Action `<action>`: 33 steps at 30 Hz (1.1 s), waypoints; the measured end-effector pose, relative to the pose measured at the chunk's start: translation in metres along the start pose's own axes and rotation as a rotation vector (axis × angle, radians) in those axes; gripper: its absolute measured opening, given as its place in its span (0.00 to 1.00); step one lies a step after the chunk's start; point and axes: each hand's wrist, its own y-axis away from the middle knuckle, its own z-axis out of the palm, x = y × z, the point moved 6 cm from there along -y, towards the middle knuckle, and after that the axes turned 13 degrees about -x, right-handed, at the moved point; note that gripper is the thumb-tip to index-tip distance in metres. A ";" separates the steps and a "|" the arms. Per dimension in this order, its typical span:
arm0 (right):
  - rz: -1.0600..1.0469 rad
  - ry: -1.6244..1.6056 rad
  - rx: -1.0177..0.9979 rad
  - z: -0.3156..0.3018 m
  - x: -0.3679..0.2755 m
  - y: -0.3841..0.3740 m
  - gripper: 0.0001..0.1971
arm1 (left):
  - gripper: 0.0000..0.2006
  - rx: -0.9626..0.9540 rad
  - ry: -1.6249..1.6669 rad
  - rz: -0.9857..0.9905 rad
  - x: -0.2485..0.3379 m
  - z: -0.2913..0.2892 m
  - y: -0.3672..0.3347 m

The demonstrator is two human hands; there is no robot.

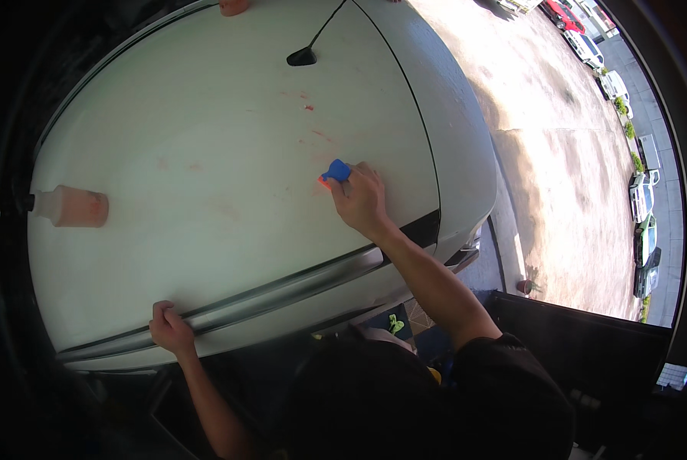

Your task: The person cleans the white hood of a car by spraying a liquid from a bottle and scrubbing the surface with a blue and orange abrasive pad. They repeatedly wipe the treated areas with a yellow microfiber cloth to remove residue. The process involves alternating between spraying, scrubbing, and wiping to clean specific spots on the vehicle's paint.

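Note:
A white car roof (205, 123) spreads out before me, marked with reddish smears (320, 136) toward the right. My right hand (361, 198) pinches a small blue block (336, 171), perhaps an applicator pad. Its orange-red edge touches the roof, and my fingers partly hide it. At the near left, my left hand (172, 330) is closed on the silver roof rail (305, 281) along the near side. A spray bottle (81, 207) with pinkish-orange contents lies on its side at the left of the roof.
A black antenna (303, 57) sticks up from the roof's far right part. An orange container (234, 7) shows at the far edge. Beyond the car to the right lies sunlit pavement (558, 176) with parked cars (641, 198). A dark panel (577, 299) stands at the lower right.

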 end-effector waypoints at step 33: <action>0.052 -0.065 0.055 -0.004 0.002 0.052 0.06 | 0.08 -0.046 -0.159 0.158 0.021 0.001 0.001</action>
